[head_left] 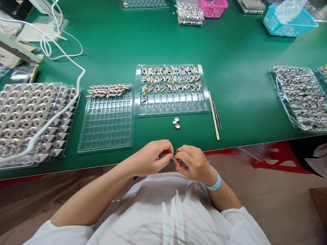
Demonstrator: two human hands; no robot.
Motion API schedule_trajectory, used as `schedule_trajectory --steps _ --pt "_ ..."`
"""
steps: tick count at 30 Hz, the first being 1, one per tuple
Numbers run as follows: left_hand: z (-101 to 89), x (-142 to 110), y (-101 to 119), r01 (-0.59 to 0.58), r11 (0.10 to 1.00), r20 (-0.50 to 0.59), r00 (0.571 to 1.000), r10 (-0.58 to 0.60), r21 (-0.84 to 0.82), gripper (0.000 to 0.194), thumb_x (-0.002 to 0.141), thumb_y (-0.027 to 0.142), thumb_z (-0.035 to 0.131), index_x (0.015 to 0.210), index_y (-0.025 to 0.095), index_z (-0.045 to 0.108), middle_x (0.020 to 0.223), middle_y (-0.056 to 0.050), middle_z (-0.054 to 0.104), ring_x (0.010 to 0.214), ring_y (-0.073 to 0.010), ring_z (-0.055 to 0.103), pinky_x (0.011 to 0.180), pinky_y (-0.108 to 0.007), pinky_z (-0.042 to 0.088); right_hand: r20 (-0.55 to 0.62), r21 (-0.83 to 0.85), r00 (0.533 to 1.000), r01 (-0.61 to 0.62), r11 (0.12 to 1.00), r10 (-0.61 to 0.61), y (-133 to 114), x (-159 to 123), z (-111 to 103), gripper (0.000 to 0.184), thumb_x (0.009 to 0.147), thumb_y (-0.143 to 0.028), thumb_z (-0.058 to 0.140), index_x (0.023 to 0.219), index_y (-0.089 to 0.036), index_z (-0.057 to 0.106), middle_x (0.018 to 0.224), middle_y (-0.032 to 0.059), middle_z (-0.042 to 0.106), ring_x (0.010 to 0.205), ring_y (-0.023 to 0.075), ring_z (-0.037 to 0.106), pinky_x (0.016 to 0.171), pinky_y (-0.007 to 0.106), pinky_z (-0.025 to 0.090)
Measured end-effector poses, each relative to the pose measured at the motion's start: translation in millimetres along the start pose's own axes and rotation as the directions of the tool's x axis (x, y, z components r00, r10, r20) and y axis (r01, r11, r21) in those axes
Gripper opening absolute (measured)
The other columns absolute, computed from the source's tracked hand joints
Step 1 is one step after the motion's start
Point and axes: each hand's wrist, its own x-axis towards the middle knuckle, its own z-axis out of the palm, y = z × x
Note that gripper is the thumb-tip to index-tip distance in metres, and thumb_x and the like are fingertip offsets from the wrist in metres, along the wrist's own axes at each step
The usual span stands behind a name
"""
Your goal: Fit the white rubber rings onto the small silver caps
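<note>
My left hand [154, 156] and my right hand [195, 163] meet at the table's front edge, fingers pinched together. Between the fingertips is a small metallic piece, mostly hidden; its kind cannot be made out. Both hands seem to grip it. Just beyond them lie several small round silvery caps [177, 126]. Behind those, a clear plastic tray [176, 108] bears rows of small grey earpiece-like parts [168, 87] with yellow tips; its front row is bare. To its left, another clear tray [107, 132] has grey parts [109, 91] only along its far end.
A wooden stick [214, 115] and tweezers [217, 116] lie right of the middle tray. Full trays of grey parts [28, 115] stand at far left, crossed by a white cable [63, 109]. At right is a tray of silvery parts [298, 98]; baskets, one blue [288, 27], stand behind.
</note>
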Motion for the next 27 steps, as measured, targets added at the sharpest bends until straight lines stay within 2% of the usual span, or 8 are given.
schedule_trajectory --steps 11,20,27 --pt "-2.2 -1 1 0.028 0.993 -0.028 0.999 -0.032 -0.119 0.013 0.084 0.018 0.048 0.072 0.017 0.053 0.072 0.001 0.057 0.065 -0.0111 0.048 0.06 -0.022 0.041 -0.048 0.035 0.998 0.029 0.999 -0.027 0 2 4 0.017 0.083 -0.008 0.056 0.089 -0.022 0.048 0.078 0.0036 0.065 0.067 0.0146 0.057 0.061 0.027 0.048" --pt "2.2 -4 -5 0.064 0.993 -0.067 0.995 -0.071 -0.103 0.008 0.081 0.019 0.052 0.073 0.018 0.054 0.073 0.001 0.057 0.066 -0.0117 0.049 0.061 -0.022 0.042 -0.038 -0.012 0.999 0.015 1.0 -0.015 -1 2 6 0.013 0.085 -0.01 0.054 0.089 -0.022 0.05 0.078 0.0039 0.065 0.067 0.0149 0.058 0.06 0.027 0.047" --pt "2.6 -2 -7 0.131 0.964 -0.017 0.99 -0.139 -0.23 0.01 0.08 0.021 0.052 0.072 0.017 0.053 0.07 0.002 0.055 0.064 -0.011 0.047 0.06 -0.023 0.04 -0.051 0.014 0.998 0.021 1.0 -0.021 0 -3 12 0.016 0.085 -0.01 0.054 0.093 -0.023 0.049 0.079 0.0029 0.065 0.07 0.0148 0.058 0.063 0.028 0.049"
